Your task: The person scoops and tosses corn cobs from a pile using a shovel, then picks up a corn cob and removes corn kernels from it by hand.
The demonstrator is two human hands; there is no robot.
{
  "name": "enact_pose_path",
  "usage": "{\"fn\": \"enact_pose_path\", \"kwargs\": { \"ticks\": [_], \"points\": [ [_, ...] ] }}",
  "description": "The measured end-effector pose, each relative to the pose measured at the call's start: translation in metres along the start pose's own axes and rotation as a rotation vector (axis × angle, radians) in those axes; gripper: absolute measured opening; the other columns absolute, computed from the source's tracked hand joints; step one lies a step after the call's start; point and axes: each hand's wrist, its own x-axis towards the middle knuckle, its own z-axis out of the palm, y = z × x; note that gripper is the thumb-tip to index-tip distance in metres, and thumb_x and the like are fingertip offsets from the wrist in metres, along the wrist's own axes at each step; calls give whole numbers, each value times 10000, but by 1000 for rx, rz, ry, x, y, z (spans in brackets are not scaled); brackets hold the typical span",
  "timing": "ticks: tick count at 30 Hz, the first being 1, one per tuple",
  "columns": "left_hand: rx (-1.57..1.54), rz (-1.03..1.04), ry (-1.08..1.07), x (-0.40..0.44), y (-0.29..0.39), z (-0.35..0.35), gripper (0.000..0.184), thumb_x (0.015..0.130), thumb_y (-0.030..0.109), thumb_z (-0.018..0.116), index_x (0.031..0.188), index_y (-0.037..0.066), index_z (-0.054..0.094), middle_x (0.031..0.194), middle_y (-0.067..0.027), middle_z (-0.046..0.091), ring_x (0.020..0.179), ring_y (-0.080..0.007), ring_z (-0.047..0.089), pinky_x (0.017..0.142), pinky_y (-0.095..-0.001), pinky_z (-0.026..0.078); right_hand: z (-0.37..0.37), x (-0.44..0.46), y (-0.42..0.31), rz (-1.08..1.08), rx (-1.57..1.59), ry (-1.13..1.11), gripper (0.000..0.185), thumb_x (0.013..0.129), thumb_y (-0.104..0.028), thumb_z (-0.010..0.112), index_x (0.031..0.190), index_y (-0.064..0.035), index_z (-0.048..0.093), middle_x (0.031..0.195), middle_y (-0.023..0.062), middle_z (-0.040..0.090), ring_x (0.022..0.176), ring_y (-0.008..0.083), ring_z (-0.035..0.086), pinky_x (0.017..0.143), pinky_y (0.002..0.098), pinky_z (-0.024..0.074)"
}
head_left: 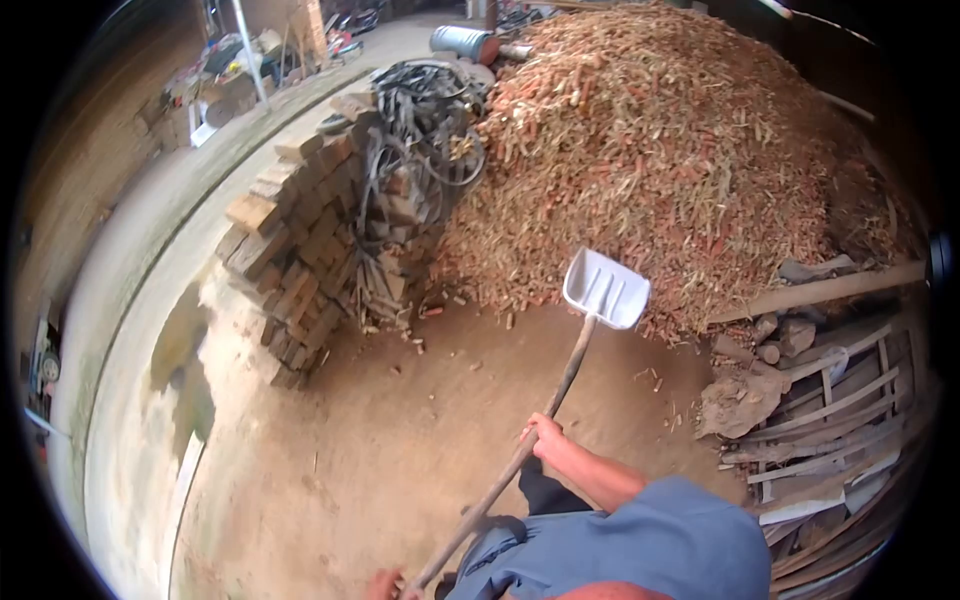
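Blue shirt (650, 540), cropped left hand (384, 586) blurred beside shovel (606, 290).

A dirt floor (350, 460) carries stacked bricks (300, 235) and heaped cobs (640, 170).

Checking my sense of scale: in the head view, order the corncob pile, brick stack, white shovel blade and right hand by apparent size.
1. Corncob pile
2. Brick stack
3. White shovel blade
4. Right hand
Apparent size only: the hand is nearer the camera.

No text, label, brand, number or sign can be read anywhere in this view.
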Motion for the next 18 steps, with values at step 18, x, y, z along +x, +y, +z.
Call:
{"fn": "enact_pose_path", "kwargs": {
  "ticks": [18],
  "points": [
    [-33, 1457, 1357, -14, 238, -167, 694, 959, 566, 471, 1361, 0, 489, 1280, -227, 554, 1106, -362, 589, 888, -436, 520, 37, 56, 42, 330, 210, -34, 94, 777, -54, 531, 712, -90, 473, 635, 77, 540, 564, 247, 536, 629, 393, 532]
  ]
}}
